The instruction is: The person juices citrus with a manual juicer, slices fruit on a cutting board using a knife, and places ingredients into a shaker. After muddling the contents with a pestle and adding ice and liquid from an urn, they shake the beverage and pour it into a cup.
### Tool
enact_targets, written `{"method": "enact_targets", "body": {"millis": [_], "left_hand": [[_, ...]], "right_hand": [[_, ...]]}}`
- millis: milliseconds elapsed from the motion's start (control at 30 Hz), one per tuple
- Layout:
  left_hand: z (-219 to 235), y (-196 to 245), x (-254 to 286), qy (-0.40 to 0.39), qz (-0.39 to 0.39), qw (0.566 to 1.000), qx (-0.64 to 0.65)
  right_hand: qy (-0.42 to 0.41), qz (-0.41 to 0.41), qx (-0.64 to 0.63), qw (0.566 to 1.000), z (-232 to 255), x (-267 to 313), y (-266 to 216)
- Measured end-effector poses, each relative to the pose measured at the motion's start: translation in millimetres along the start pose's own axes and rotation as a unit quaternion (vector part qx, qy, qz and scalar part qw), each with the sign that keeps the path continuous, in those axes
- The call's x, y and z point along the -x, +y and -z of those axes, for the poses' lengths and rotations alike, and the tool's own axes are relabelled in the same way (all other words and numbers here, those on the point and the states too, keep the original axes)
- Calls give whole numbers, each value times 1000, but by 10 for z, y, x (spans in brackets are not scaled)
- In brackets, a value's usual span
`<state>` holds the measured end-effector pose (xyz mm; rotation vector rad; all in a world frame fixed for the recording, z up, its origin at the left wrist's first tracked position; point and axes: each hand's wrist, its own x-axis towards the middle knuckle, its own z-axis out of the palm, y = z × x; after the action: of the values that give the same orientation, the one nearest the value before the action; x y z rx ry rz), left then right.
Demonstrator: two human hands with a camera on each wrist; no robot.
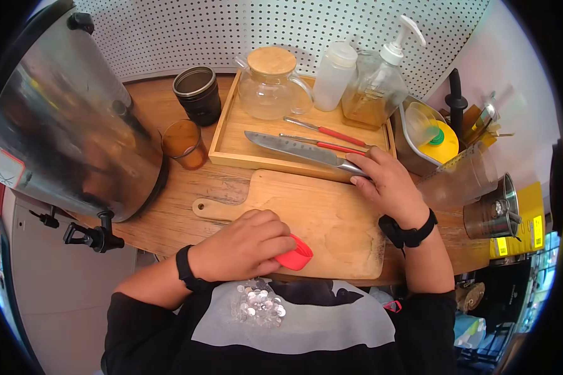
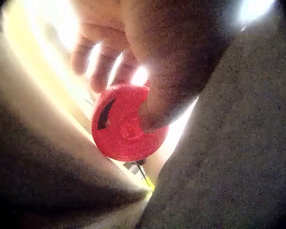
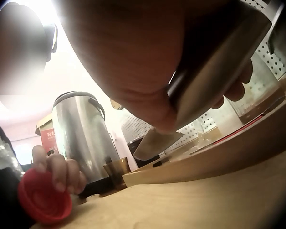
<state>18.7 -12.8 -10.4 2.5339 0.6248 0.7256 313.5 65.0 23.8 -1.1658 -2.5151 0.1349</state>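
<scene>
My left hand (image 1: pixel 241 247) pinches a red round lid-like piece (image 1: pixel 295 253) over the near edge of the wooden cutting board (image 1: pixel 338 219). In the left wrist view the thumb presses on the face of this red piece (image 2: pixel 124 126), which bears a dark mark. My right hand (image 1: pixel 391 186) grips the metal handle of a large knife (image 1: pixel 294 147), its blade pointing left over the front of the wooden tray (image 1: pixel 231 156). The right wrist view shows the thumb along the handle (image 3: pixel 214 71) and the blade (image 3: pixel 157 144) beyond it.
Two red-handled tools (image 1: pixel 341 136), a glass teapot (image 1: pixel 266 94), a white bottle (image 1: pixel 335 75) and a pump bottle (image 1: pixel 375 94) are in the tray. Left are a brown glass (image 1: pixel 184 147), a black cup (image 1: pixel 198 100) and a large steel urn (image 1: pixel 75 119). Containers stand at right.
</scene>
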Motion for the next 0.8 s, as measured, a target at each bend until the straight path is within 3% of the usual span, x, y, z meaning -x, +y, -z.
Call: {"method": "enact_targets", "body": {"millis": [233, 300, 333, 400, 500, 600, 800], "left_hand": [[238, -27, 51, -13, 93, 995, 33], [347, -115, -21, 86, 102, 988, -77], [398, -168, -84, 85, 102, 988, -77], [506, -288, -230, 162, 176, 954, -179], [514, -617, -344, 188, 193, 936, -225], [463, -898, -381, 173, 234, 920, -263], [381, -1028, -433, 102, 297, 906, -283]], "right_hand": [[-39, -40, -52, 997, -93, -68, 166], [-31, -30, -64, 997, -133, -91, 229], [-25, -22, -72, 997, -159, -94, 260], [-22, -26, -80, 996, -215, -99, 299], [-18, -29, -96, 995, -265, -116, 354], [-15, -29, -120, 992, -298, -98, 407], [-23, -17, -151, 988, -389, -102, 556]]}}
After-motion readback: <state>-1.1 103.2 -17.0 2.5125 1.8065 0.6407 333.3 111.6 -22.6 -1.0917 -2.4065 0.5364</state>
